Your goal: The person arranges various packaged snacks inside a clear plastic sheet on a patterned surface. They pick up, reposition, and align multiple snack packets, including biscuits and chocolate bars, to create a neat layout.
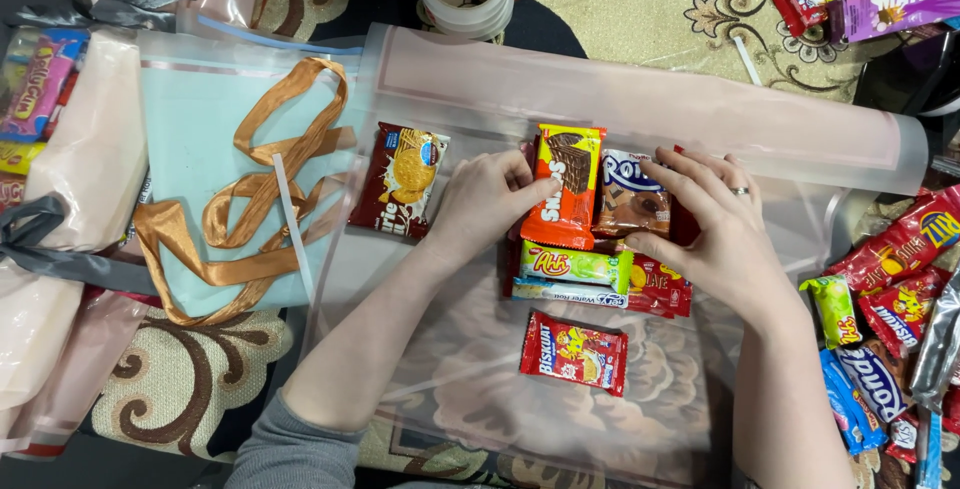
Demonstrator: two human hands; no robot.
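Near the frame centre, the left hand (487, 204) and right hand (718, 227) press flat, fingers open and grasping nothing, against the stacked snack packets (585, 224) on clear wrapping film (640, 99).

Brightness: bright and even over my whole working area; colours read clean, nothing washed out.
Light source: seems to fall from above, soft, with no lamp in view.
Shadows: faint ones only, just under my left hand (487, 201) and my right hand (712, 224) and along my forearms.
Glare: pale sheen on the clear wrapping sheet (640, 99), strongest along its far edge; small glints on the snack packets (575, 249) and on the orange ribbon (255, 189).
Sharpness: crisp at the sheet's middle; no motion blur on my fingers.
Edges: slightly softer at the corners, with mild wide-angle stretching there.
Dark spots: top left corner and the bottom left strip are dim.
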